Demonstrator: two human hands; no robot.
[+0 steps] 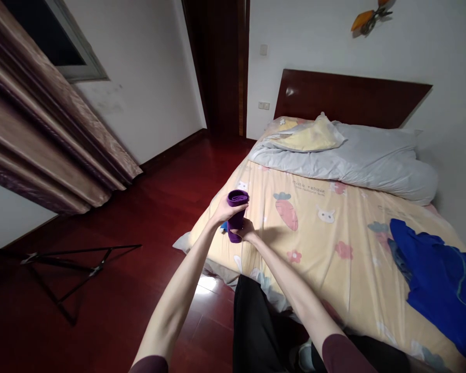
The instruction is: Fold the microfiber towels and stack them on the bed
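A tightly rolled purple cloth [236, 220] stands upright between my hands, over the near left corner of the bed; its spiral end faces up. My left hand [224, 211] wraps the upper part, thumb across the front. Lower down, my right hand [247, 231] grips the roll from the right side. A small bit of something blue [224, 226] shows behind the roll at its left; most of it is hidden. I cannot tell whether the roll touches the bedding.
The bed [314, 243] has a yellow rabbit-and-carrot cover. A crumpled blue garment [438, 282] lies at its right side. A grey folded quilt [376, 155] is near the headboard [345, 98]. Black tripod legs [97, 270] stand on the red floor at left, near a curtain [42, 119].
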